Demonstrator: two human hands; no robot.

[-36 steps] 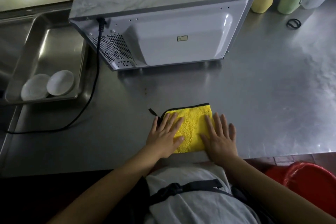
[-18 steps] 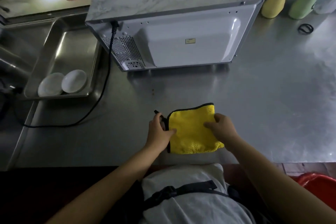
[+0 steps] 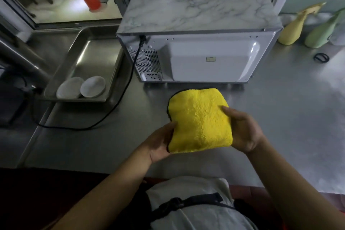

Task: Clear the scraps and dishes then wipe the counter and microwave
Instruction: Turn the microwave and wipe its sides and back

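A: Entry, near field. Folded yellow microfibre cloth [image 3: 200, 120] is now off the steel worktop [image 3: 280, 117] and held up between both hands. A second ago it lay flat near the front edge with both palms pressing it.

B: Grip?

A: Left hand [image 3: 160, 144] cups the cloth's lower left edge, thumb along the side. Right hand [image 3: 242, 130] clasps the right edge, thumb on the top face. Both are closed on the cloth. The cloth sits between them, black trim showing at the left fold.

B: Reading for the task?

A: Folding looks finished and the cloth is ready as a pad. My judgement: the wiping stage is about to begin, probably on the appliance straight ahead.

B: Mid field?

A: White microwave with a marbled top [image 3: 201, 43], back panel facing the person, stands just beyond the cloth. Its black power cord [image 3: 119, 99] loops over the worktop to the left. Worktop around it shows no scraps that I can make out.

B: Dishes?

A: Two small white round dishes [image 3: 82, 87] sit side by side in the stainless steel tray [image 3: 112, 65] left of the microwave. Dish clearing appears done.

B: Far?

A: Yellow and green soft-looking bottles [image 3: 308, 28] at the far right.
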